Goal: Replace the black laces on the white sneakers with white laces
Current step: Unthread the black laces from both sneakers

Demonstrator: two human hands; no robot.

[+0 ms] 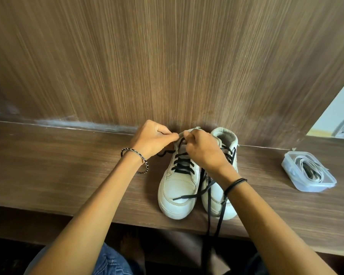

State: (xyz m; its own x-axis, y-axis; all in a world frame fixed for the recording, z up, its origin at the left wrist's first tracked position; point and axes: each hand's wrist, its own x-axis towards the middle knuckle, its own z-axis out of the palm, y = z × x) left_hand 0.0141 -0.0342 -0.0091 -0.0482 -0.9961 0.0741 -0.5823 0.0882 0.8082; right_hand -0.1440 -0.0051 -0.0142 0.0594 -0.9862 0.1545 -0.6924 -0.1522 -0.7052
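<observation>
1. Status: early, in my read. Both sneakers carry black laces and no white lace is threaded yet.
2. Left sneaker (176, 187): on the counter (68, 165), toe toward the person. Its black lace (182, 165) crosses the lower eyelets. The top rows look loosened, and one free end curls on the counter just beside the shoe.
3. Left hand (153, 138): fingers curled tight and pinching at the top rim of the left sneaker. Whether lace is also in the pinch, I cannot tell.
4. Right hand (204, 150): fingers closed narrow on the black lace at the top eyelets, with the strand running up into the pinch.
5. Right sneaker (225, 135): touching the left one and partly hidden by the forearm. Its loose lace ends (209, 215) trail over the counter edge, but it looks laced higher up.
6. White laces (301, 162): coiled in an open plastic box (326, 182), well apart to the right and untouched.
7. Left to do: finish pulling both black laces, thread the white laces through both shoes, then tie.
</observation>
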